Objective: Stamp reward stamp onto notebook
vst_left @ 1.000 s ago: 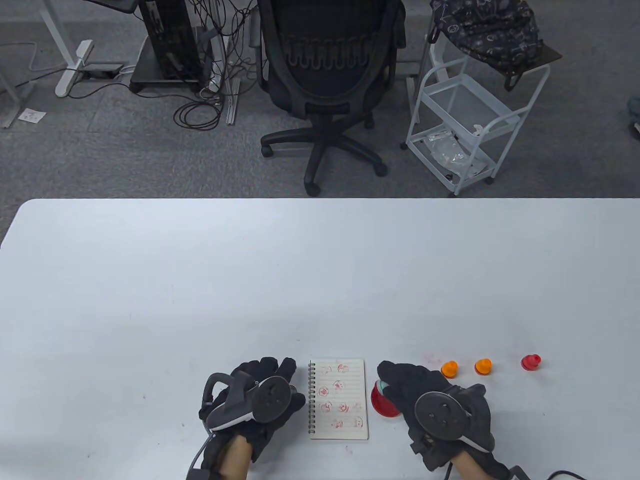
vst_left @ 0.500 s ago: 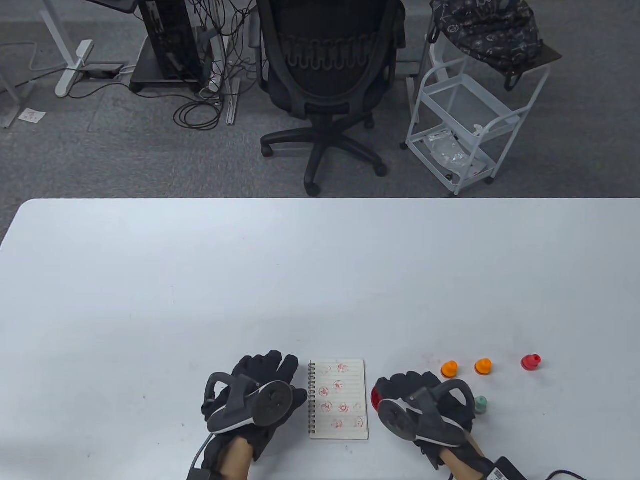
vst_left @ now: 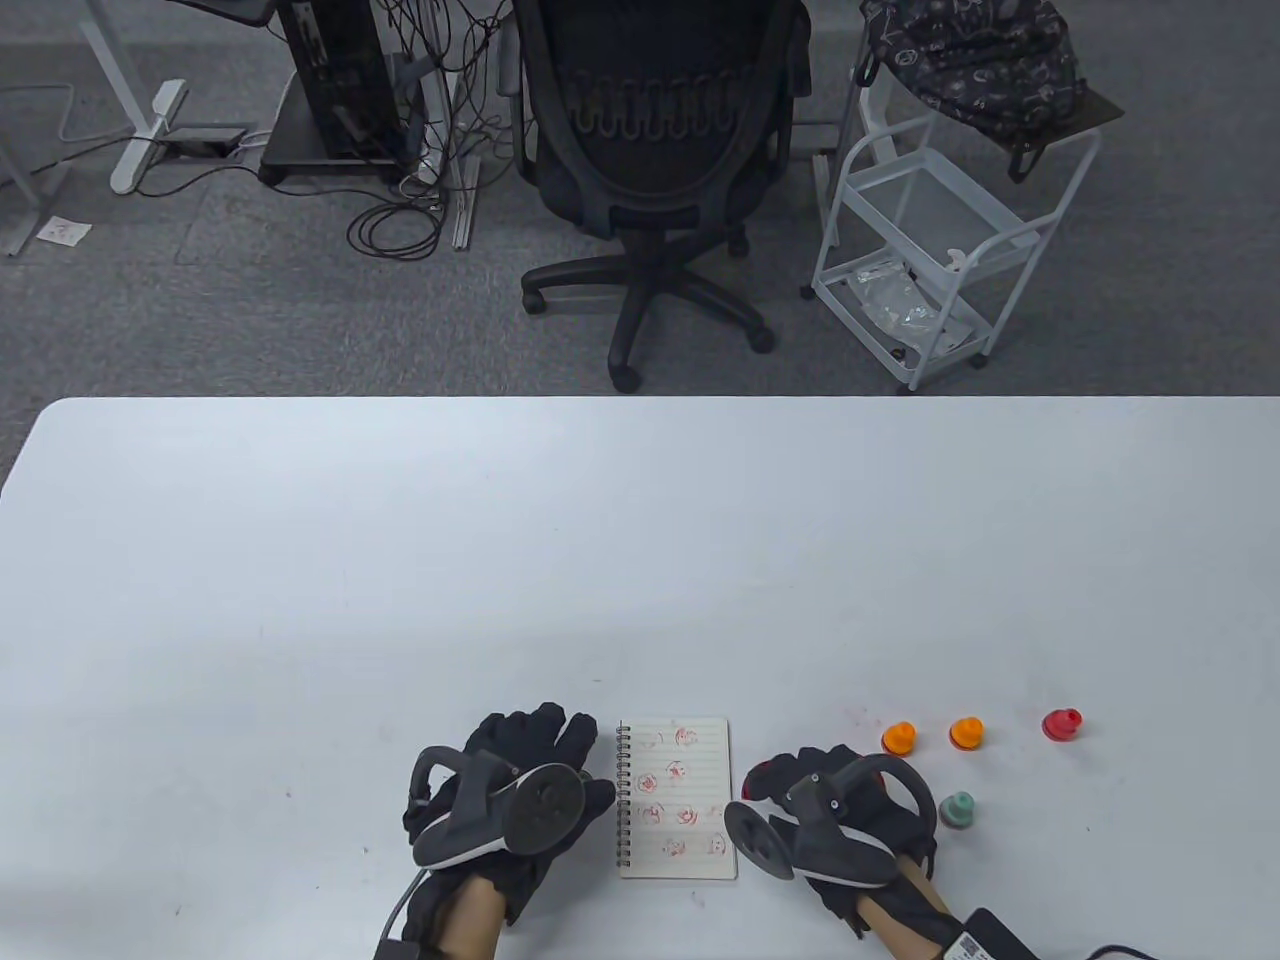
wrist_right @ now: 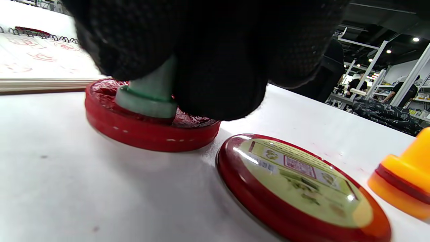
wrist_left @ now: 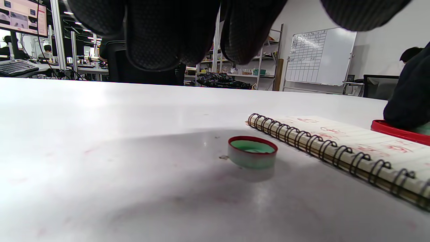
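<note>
Table view: notebook [vst_left: 677,797] flat on desk [vst_left: 600,560], between left hand [vst_left: 520,790] and right hand [vst_left: 835,815]. Left wrist view: left grip relaxed, holding nothing, green cap [wrist_left: 252,151] beneath. Right wrist view: right grip pinching green stamp [wrist_right: 147,97] onto red ink pad [wrist_right: 147,126], lid [wrist_right: 302,191] just right.

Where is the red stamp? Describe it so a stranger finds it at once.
Find the notebook at the table's front edge, then look right past the right hand. Three small stamps stand in a row there; the red stamp is rightmost, the only red one beside two orange stamps.
</note>
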